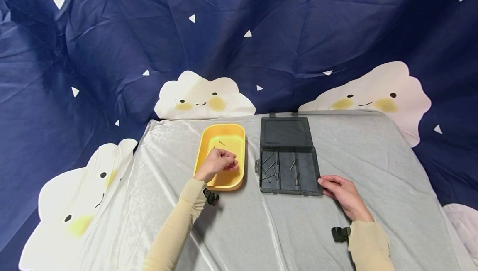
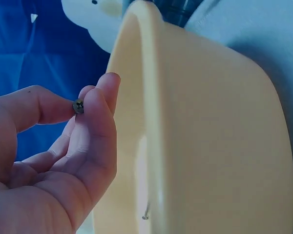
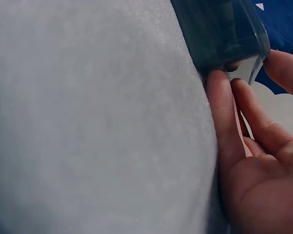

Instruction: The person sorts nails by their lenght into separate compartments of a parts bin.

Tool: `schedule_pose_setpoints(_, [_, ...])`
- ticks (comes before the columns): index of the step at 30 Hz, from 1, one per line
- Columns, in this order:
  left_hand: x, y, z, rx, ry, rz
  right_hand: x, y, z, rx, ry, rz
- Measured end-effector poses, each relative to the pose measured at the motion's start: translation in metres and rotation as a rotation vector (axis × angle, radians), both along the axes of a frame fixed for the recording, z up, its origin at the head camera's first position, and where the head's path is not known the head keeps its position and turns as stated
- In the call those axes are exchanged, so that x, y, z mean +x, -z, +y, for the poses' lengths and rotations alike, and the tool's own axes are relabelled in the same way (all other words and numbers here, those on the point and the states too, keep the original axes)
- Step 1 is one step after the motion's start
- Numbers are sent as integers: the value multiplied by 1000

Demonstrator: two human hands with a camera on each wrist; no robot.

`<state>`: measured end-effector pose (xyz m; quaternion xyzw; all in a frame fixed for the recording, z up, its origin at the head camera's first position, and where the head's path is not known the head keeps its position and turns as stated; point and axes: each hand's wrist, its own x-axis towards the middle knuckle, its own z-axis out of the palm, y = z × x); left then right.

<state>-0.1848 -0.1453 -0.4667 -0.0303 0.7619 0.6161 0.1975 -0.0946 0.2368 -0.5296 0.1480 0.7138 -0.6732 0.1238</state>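
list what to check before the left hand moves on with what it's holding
1. Left hand has a secure pinch: ok, the held screw sits between thumb and fingers, its cross-slotted head showing.
2. Dark box open: ok, its lid is swung back.
3. Box steadied: ok, the right hand holds its near right corner.
4. Yellow tray cleared of screws: not ok, at least one loose screw lies in it.
5. Held screw's length matched to a compartment: cannot tell, its shank is mostly hidden by the fingers.
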Motion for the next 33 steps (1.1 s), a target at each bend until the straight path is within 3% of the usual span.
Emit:
schedule_pose_setpoints(20, [-1, -14, 17, 175, -19, -27, -1, 1, 0, 16, -1, -16])
schedule_pose_setpoints(27, [1, -19, 24, 181, 5, -10, 0, 1, 0, 2, 6, 1])
schedule_pose_setpoints(33, [2, -22, 33, 128, 44, 13, 0, -1, -1, 14, -1, 5])
